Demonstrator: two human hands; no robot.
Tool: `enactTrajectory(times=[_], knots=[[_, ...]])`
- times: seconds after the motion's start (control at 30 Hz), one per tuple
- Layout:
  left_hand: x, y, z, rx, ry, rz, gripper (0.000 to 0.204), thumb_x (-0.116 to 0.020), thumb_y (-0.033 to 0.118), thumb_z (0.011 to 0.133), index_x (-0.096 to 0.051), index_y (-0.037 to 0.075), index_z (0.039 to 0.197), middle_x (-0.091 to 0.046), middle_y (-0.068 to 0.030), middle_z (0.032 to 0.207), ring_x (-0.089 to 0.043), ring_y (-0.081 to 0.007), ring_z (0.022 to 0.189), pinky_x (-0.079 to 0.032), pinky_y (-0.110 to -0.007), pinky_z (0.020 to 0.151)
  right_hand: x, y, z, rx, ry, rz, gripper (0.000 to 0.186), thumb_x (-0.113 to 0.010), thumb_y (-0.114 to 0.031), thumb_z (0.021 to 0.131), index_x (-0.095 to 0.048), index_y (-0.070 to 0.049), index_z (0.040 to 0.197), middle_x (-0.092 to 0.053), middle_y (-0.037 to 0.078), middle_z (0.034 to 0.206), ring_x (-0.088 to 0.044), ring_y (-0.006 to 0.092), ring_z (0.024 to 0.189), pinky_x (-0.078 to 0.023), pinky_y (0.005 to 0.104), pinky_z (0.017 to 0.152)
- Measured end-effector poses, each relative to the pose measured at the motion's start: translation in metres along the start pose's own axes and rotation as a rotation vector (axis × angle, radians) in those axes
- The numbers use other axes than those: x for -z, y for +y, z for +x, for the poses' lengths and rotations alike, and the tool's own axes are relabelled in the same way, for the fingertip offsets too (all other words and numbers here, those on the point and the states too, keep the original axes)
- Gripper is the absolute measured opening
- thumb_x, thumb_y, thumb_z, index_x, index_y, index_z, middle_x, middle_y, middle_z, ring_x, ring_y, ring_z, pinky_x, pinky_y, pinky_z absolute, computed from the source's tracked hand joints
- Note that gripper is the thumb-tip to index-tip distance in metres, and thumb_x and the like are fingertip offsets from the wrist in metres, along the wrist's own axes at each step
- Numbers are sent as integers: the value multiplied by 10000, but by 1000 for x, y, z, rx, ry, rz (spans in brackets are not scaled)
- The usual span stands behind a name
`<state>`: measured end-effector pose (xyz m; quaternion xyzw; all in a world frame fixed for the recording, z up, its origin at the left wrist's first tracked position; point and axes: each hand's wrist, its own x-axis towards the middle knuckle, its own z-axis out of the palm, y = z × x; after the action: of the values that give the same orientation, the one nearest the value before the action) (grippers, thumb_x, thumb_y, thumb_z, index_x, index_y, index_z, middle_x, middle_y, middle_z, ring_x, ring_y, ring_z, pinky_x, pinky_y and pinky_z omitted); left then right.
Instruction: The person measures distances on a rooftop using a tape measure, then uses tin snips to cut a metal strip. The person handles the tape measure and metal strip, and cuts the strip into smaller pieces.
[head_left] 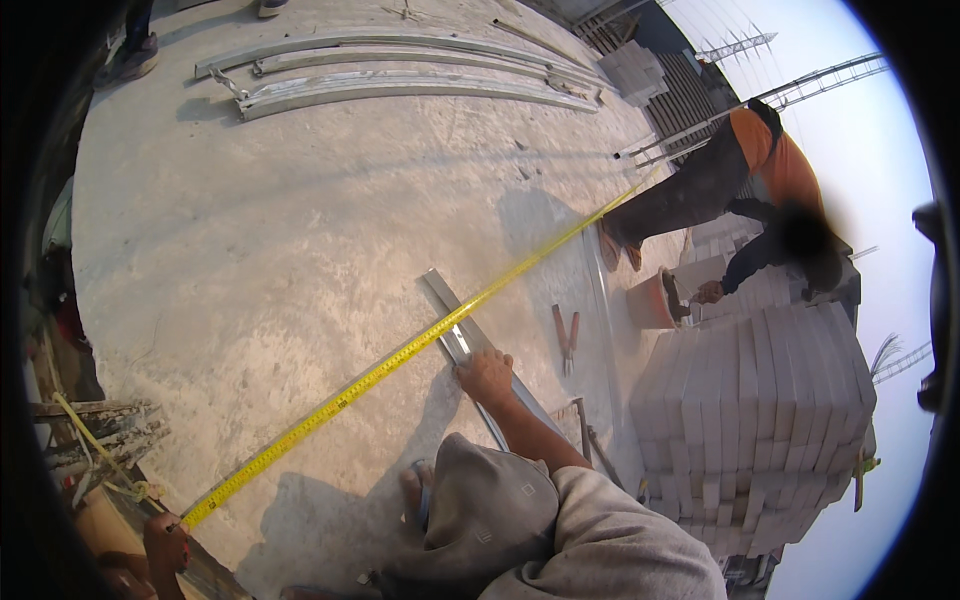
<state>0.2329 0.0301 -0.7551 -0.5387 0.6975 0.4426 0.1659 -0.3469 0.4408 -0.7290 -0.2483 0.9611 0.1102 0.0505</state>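
Yellow tape measure (pixel 400 356) was stretched diagonally over the concrete floor (pixel 270 220), from lower left toward the feet of a co-worker in orange (pixel 790 165). Its near end was held in the left hand (pixel 165 542), fingers closed around it; finer finger detail could not be made out at the rim. Metal channel (pixel 458 342) was crossed by the tape near its far end. The channel was gripped by the right hand (pixel 485 377), fingers curled over it, just below the crossing; underside of grip hidden. Red-handled cutters (pixel 574 330) were left on the floor right of the channel, untouched. A bucket (pixel 650 304) was being reached into by the bent-over co-worker. Pale blocks (pixel 750 400) were stacked at right; long metal profiles (pixel 400 92) were laid out at top.
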Motion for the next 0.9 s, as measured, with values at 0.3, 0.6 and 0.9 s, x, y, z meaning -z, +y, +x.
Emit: enactTrajectory(times=[0.3,0.6,0.9], knots=[[-9,-19,9,-53,-46,-149,173,-584,66,803,-573,-10,647,-505,-81,475,-503,-175,345,-377,-341,327,-23,26,6,-84,41,51,433,-732,-403,761,-656,-54,1006,-619,157,1058,-563,330,1067,-353,485,962],[-9,-30,11,-238,37,41,141,-620,100,754,-628,-21,683,-545,-85,498,-555,-176,423,-426,-338,440,-19,50,17,-193,113,-54,431,-745,-419,733,-680,-66,972,-629,153,1047,-569,321,1042,-367,476,918],[25,14,-31,-201,177,170,148,-627,116,728,-590,-17,673,-536,-94,546,-532,-177,475,-403,-347,474,-7,73,19,-387,154,224,761,-822,-518,666,-534,33,1105,-533,204,1192,-516,384,1140,-394,487,978]])
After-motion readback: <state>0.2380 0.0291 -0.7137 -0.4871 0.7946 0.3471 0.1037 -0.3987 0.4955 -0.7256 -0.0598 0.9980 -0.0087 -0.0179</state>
